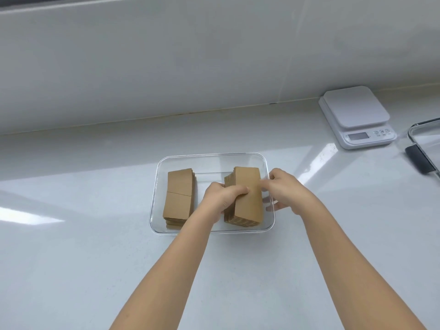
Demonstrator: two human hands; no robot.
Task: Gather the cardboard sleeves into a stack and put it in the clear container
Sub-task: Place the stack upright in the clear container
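Your left hand (222, 196) and right hand (284, 191) clamp the right stack (248, 198) of cardboard sleeves from both sides, likely to keep it square inside the clear container (212, 157), beside the left stack (179, 196).

A glossy white stone countertop (95, 258) runs along a pale wall. A clear rectangular plastic container (153, 198) sits on it at centre. A white digital kitchen scale (356, 110) stands well apart at the back right, and just beside it, a clear lid with a dark clip (428, 141) lies at the right edge, partly cut off.
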